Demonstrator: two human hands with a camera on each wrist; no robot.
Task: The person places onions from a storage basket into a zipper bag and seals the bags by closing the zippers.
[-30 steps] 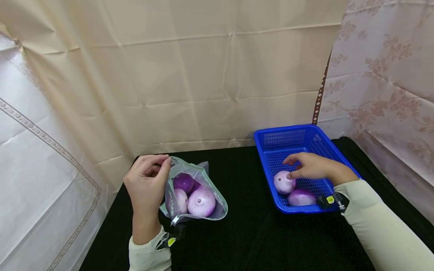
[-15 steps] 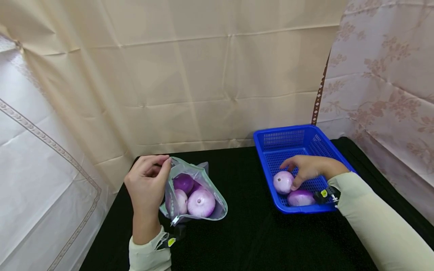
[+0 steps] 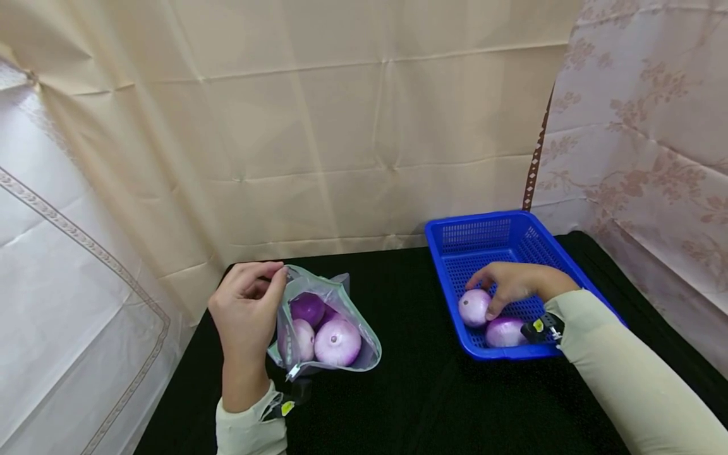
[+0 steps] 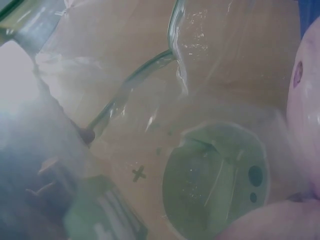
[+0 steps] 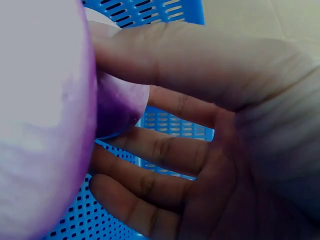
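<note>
My left hand (image 3: 247, 309) pinches the upper left edge of a clear zip bag (image 3: 372, 344), whose mouth gapes toward me. Several purple onions (image 3: 338, 342) lie inside it; the left wrist view looks through the film, with pale onions at its right edge. Over at the blue basket (image 3: 480, 221), my right hand (image 3: 514, 284) grips a pale purple onion (image 3: 472, 308) between thumb and fingers. In the right wrist view the thumb (image 5: 170, 52) and curled fingers lie around that onion (image 5: 120, 102). A second onion (image 3: 503, 332) sits beside it, under the wrist, and looms large at left (image 5: 45, 120).
A black cloth (image 3: 409, 404) covers the table beneath bag and basket. Behind it hangs a beige curtain (image 3: 341, 126), with a white cloth (image 3: 68, 303) at left and a floral one (image 3: 654, 139) at right. The basket's walls rise around the right hand.
The right hand has lowered slightly leftward and closed its thumb and fingers around the onion in the basket. The left hand and bag have stayed in place.
</note>
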